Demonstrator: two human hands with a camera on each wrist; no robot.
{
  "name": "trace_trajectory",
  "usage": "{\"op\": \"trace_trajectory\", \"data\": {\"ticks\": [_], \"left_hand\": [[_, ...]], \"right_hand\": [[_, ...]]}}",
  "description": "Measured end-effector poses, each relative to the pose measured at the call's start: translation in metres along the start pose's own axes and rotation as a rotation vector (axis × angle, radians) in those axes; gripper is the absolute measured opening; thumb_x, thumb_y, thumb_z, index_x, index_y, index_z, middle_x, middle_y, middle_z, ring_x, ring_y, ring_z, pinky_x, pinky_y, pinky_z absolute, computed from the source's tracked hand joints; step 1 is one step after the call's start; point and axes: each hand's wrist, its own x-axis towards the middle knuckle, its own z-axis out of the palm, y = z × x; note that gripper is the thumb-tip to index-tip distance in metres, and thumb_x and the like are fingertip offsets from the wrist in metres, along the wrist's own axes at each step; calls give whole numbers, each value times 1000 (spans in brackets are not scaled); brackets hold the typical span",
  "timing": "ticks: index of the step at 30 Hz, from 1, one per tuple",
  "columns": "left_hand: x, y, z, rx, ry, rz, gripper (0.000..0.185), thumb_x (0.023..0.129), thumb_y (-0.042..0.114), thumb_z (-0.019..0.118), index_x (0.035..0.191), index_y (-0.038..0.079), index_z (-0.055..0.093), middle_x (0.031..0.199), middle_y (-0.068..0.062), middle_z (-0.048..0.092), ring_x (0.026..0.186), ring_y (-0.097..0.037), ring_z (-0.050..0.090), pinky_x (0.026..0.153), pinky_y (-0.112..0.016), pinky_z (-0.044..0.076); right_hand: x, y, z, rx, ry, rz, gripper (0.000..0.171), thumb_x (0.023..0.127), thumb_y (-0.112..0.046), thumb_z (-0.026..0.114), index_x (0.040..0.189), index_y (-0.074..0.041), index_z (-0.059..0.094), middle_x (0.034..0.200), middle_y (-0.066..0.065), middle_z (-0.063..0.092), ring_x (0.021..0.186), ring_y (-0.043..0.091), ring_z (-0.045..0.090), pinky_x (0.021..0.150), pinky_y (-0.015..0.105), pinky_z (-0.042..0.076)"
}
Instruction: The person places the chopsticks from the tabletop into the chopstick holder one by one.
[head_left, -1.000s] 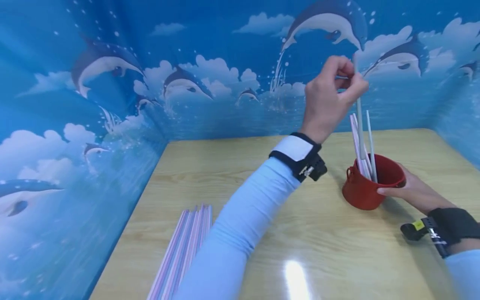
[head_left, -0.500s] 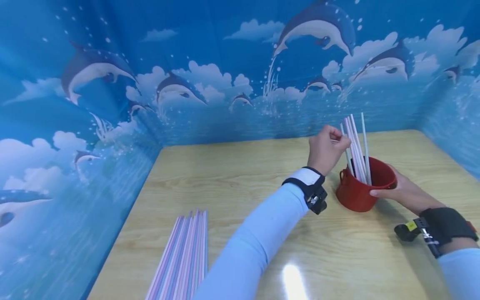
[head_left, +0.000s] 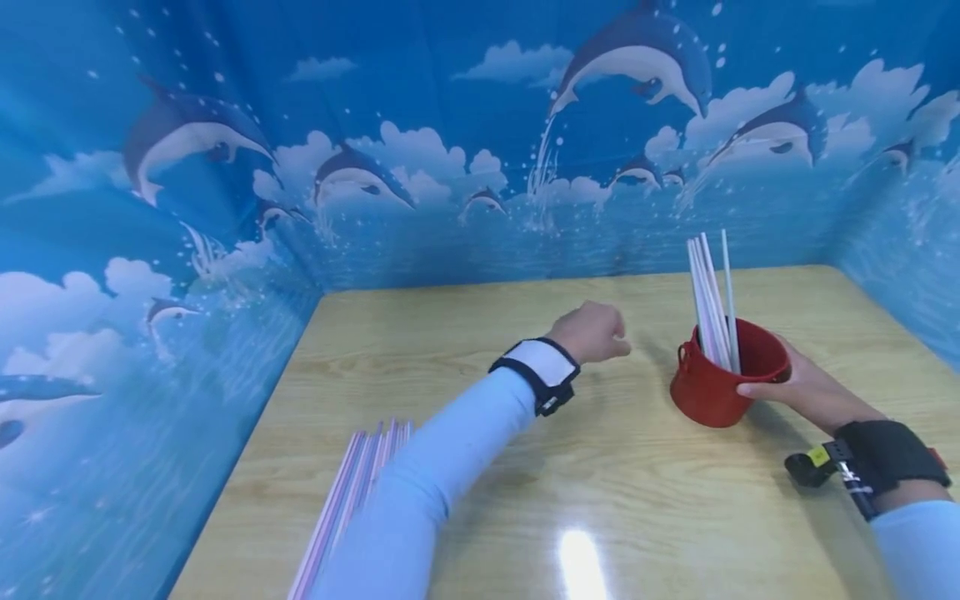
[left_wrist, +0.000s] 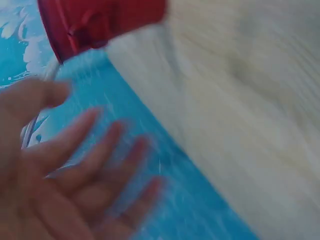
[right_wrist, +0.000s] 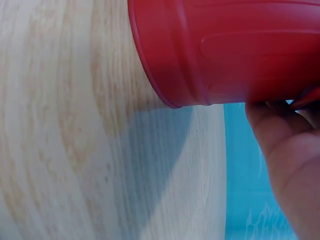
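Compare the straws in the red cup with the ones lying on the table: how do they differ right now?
The straws in the red cup stand upright, leaning slightly; the straws on the table lie flat in a bundle. The cup's lot is beside the right hand steadying the red cup; the table lot is partly hidden by the left sleeve. Both look pale and thin.

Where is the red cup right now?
In the head view the red cup stands on the right side of the table, with straws upright in it. The right hand holds its far side, and the left hand is off to its left.
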Motion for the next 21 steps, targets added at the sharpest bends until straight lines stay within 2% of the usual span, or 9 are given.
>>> {"op": "trace_trajectory", "data": {"ticks": [3,6,9,12,16,21], "left_hand": [[-30,-38,-2,170,-62,-167,27,74,38,60,62,15,51,54,5,44,49,-8,42,44,-23,38],[-63,-81,1,293,-57,-329,24,71,37,64,65,15,56,57,3,51,52,-10,48,46,-27,41],[-93,-119,10,317,-78,-432,24,70,35,64,69,12,60,61,0,55,53,-12,50,49,-28,42],[-115,-146,23,285,-113,-503,27,69,37,64,68,10,60,61,-1,55,53,-13,50,51,-28,42],[-131,-161,40,228,-136,-545,31,70,39,61,60,11,54,59,-1,52,52,-15,48,49,-28,39],[-139,-159,44,188,-118,-553,35,72,41,58,54,12,49,54,-1,48,48,-14,45,44,-26,36]], "right_hand": [[0,0,2,-5,-5,-14,71,81,-20,55,134,-23,9,124,-1,30,100,0,34,70,22,44],[1,0,2,-11,-4,-27,70,81,-19,55,134,-24,10,123,-1,30,99,-2,34,69,21,44],[1,0,1,-24,4,-26,71,80,-20,55,134,-25,10,123,-1,30,98,-3,34,69,20,44],[1,1,0,-38,14,-12,72,80,-21,56,134,-26,9,123,0,30,97,-5,34,68,21,44],[3,4,1,-48,19,-6,73,80,-22,56,135,-25,7,122,0,30,95,-7,33,68,18,43],[5,4,4,-62,15,3,73,81,-23,55,135,-23,6,122,2,30,94,-8,33,67,17,43]]}}
